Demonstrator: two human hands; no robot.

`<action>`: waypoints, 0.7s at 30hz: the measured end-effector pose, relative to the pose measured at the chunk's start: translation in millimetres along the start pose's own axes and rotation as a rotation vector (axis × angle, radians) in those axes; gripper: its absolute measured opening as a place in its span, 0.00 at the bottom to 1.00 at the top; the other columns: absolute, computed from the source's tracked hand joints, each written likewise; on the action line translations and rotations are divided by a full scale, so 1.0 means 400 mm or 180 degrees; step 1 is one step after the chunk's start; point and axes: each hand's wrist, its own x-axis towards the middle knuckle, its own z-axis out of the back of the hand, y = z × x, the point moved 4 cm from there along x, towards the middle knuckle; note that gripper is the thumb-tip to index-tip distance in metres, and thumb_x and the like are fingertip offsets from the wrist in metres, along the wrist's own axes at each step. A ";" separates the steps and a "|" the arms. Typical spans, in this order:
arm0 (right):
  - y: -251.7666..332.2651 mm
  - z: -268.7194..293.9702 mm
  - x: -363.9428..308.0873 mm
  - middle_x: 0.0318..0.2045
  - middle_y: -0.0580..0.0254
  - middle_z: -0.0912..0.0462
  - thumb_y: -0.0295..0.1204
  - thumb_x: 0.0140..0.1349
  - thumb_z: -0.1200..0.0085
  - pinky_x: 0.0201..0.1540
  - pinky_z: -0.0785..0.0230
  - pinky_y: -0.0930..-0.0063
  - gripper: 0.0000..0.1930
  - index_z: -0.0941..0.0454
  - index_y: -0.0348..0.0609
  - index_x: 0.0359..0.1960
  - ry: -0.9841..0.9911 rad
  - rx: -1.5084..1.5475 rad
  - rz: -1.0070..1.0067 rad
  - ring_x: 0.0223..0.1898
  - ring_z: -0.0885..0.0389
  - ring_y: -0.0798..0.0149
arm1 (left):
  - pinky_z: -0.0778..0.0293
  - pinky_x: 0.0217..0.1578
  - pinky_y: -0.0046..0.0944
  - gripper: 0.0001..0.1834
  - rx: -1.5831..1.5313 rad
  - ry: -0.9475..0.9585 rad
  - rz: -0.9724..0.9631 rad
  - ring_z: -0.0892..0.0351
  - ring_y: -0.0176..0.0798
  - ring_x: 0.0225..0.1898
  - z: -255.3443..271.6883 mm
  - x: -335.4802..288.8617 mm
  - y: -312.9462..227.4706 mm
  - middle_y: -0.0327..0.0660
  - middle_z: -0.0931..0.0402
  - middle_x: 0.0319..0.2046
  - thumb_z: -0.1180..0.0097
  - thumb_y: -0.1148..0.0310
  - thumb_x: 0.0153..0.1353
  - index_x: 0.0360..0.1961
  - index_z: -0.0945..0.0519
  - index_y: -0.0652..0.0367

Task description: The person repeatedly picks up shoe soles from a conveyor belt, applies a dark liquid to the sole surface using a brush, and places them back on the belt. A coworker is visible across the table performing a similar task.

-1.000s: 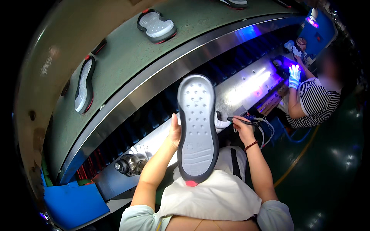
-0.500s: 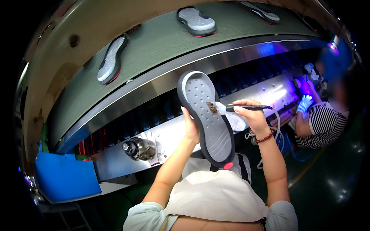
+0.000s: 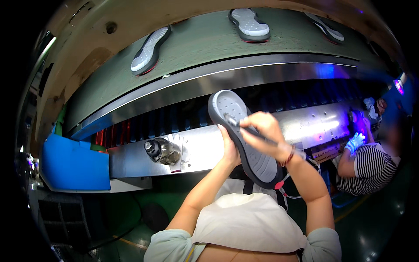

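Note:
A shoe sole [image 3: 260, 165] with a dark rim, grey inside, dimples and a red tip at its near end is held slanted in front of me. My left hand [image 3: 230, 147] grips it by its left edge, fingers hidden underneath. Closed around the dark handle of a brush, my right hand [image 3: 265, 130] is over the sole's middle. The head of the brush [image 3: 231, 120] meets the grey inner face near the far end. Part of the handle is hidden by my fingers.
Beyond a metal rail [image 3: 183, 94], a green conveyor belt [image 3: 200, 39] carries several similar soles. A bottle with a black cap [image 3: 161, 150] stands on the metal ledge [image 3: 131, 160], left of the sole. At the right, a person in a striped shirt [image 3: 369, 170] wears a glove.
My right hand and the brush have moved left and toward the sole's far end. The sole has turned, its near end swinging right. The belt's soles appear farther right as the view shifts.

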 end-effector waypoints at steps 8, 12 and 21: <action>0.039 0.046 -0.188 0.24 0.58 0.22 0.22 0.39 0.44 0.32 0.32 0.76 0.07 0.23 0.40 0.24 0.1341 0.1493 -0.0695 0.27 0.22 0.64 | 0.39 0.49 0.39 0.43 -0.0430 0.0284 -0.0448 0.36 0.41 0.49 0.050 -0.018 -0.060 0.42 0.36 0.48 0.78 0.32 0.50 0.53 0.40 0.56; 0.001 0.116 -0.055 0.25 0.61 0.22 0.19 0.44 0.46 0.31 0.32 0.83 0.08 0.24 0.35 0.29 0.0630 0.1875 -0.0947 0.27 0.24 0.73 | 0.39 0.49 0.39 0.43 -0.0411 0.0334 -0.0459 0.36 0.41 0.48 -0.032 -0.039 -0.031 0.42 0.37 0.49 0.78 0.32 0.50 0.54 0.41 0.56; 0.033 0.142 -0.046 0.29 0.55 0.22 0.19 0.42 0.44 0.38 0.33 0.77 0.09 0.24 0.34 0.28 0.1209 0.2186 -0.0352 0.32 0.23 0.65 | 0.39 0.50 0.40 0.43 -0.0809 0.0811 -0.0183 0.35 0.40 0.48 -0.087 -0.042 -0.024 0.42 0.37 0.49 0.78 0.32 0.50 0.55 0.42 0.55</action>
